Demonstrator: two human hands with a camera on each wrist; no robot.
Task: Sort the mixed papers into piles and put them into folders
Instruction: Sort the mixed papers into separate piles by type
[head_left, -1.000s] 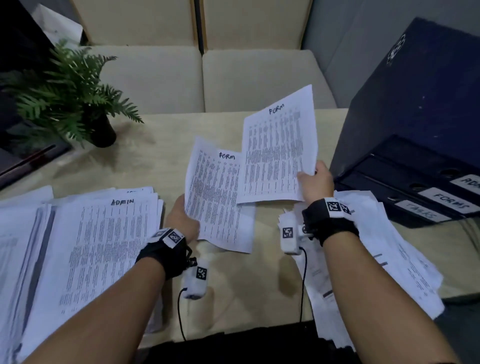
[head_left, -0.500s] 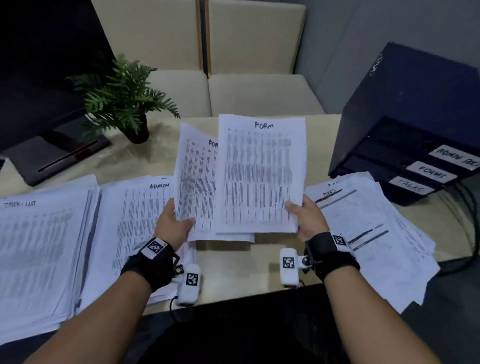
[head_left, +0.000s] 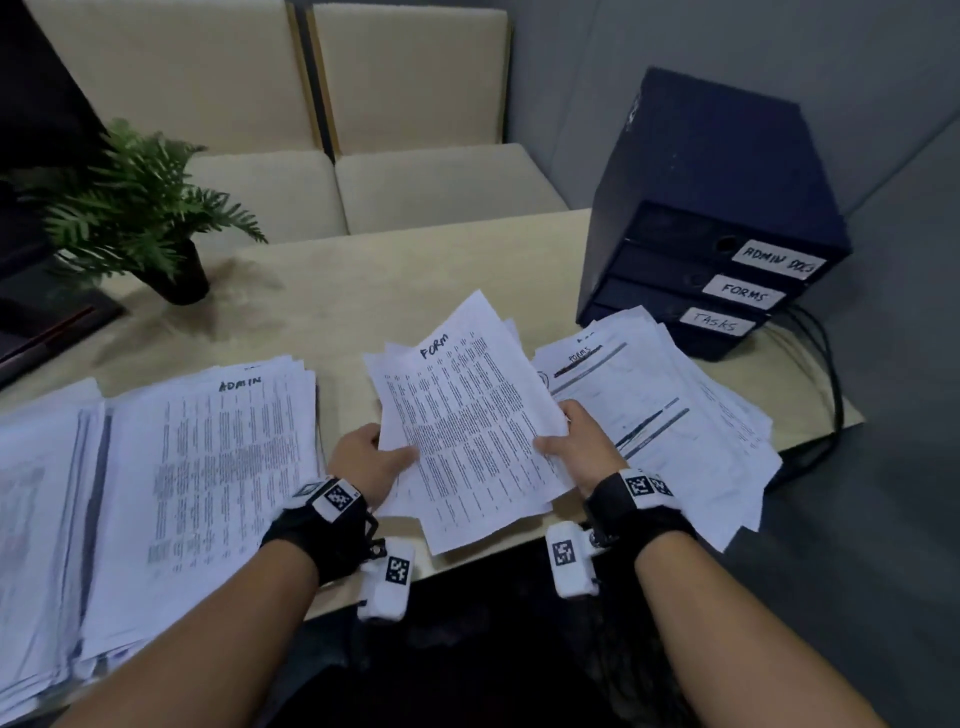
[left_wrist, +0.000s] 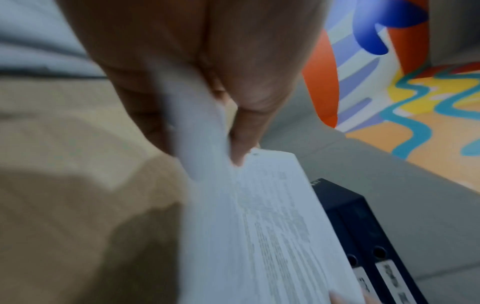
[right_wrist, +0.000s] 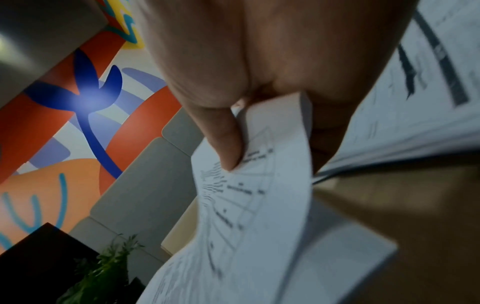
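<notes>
- The ADMIN pile (head_left: 218, 467) is lying at the left of the frame on the tabletop (head_left: 395, 270), bordering the bare gap below the held paper. A careless drop is risking a form landing on it.
- The left hand (head_left: 363, 460) is pinching the left edge of the FORM sheets (head_left: 467, 415), thumb on top and fingers curled beneath.
- Those sheets are hanging low in the middle of the frame, skewed against each other, their near corner reaching past the tabletop's front edge. I judge an under-sheet is liable to be slipping free or sliding off the front.
- Half a second earlier the two sheets were being held upright, fanned side by side. Now they are overlapping as one bundle and tilting down toward the tabletop.
- The right hand (head_left: 582, 447) is pinching the right edge, thumb on top.
- The unsorted pile (head_left: 675, 415) is sprawling at the right, its far corner reaching the foot of the stacked folders (head_left: 727, 234). A sheet drifting there is getting mixed back in.
</notes>
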